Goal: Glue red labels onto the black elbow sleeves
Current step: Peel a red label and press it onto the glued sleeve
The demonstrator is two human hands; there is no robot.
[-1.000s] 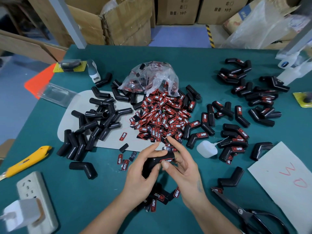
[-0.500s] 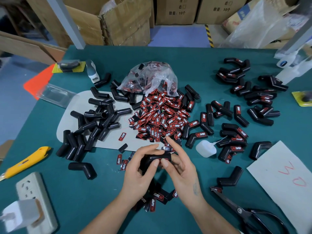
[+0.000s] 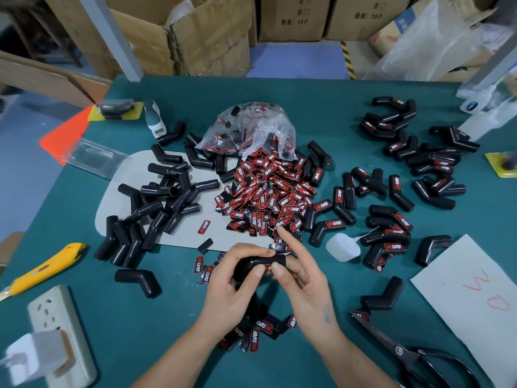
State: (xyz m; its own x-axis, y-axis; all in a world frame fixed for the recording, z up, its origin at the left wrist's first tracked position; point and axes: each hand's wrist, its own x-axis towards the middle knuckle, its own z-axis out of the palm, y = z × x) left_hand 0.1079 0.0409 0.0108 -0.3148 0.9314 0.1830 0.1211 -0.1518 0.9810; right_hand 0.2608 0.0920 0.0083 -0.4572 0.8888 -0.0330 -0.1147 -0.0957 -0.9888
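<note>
Both of your hands hold one black elbow sleeve [image 3: 258, 265] just above the worktop [image 3: 321, 107]: left hand [image 3: 232, 289] curled round it, right hand [image 3: 303, 284] pinching its end, forefinger raised, near the label pile [image 3: 268, 191].

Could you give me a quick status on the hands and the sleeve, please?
Left hand grips sleeve. Right hand pinches its end, forefinger raised. Label pile just beyond; nothing in the way.
</note>
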